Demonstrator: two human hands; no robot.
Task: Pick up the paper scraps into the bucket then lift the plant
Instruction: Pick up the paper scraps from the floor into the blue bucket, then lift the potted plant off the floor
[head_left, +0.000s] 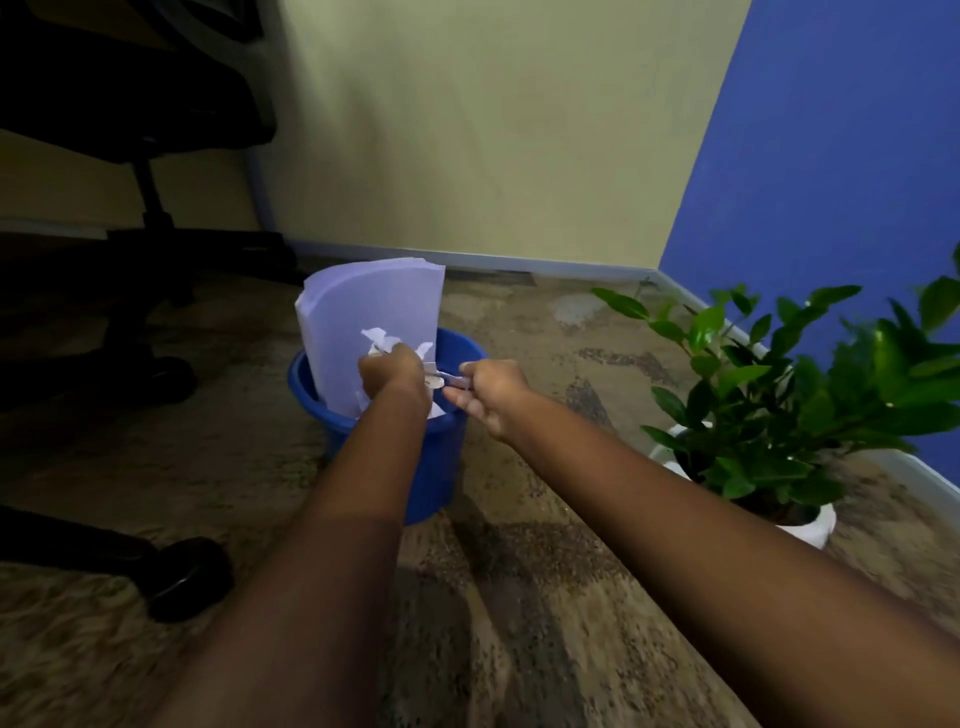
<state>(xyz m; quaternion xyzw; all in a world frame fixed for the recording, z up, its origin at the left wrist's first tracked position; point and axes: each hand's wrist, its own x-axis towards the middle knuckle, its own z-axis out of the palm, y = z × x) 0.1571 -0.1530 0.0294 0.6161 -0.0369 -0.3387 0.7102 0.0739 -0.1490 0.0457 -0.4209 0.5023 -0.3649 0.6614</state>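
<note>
A blue bucket (441, 467) stands on the patterned floor with a curled stack of white paper sheets (374, 306) leaning inside it. My left hand (392, 375) is over the bucket's mouth, gripping a bunch of white paper scraps (382, 340) that stick out above the fingers. My right hand (491, 392) is just right of it at the bucket's rim, pinching a thin scrap (452, 379) that reaches toward the left hand. The green leafy plant (795, 395) sits in a white pot (810, 527) at the right, apart from both hands.
A black office chair (156, 218) with wheeled legs fills the left side; one caster (189, 577) is near my left forearm. A yellow wall lies behind the bucket and a blue wall (831, 156) runs behind the plant.
</note>
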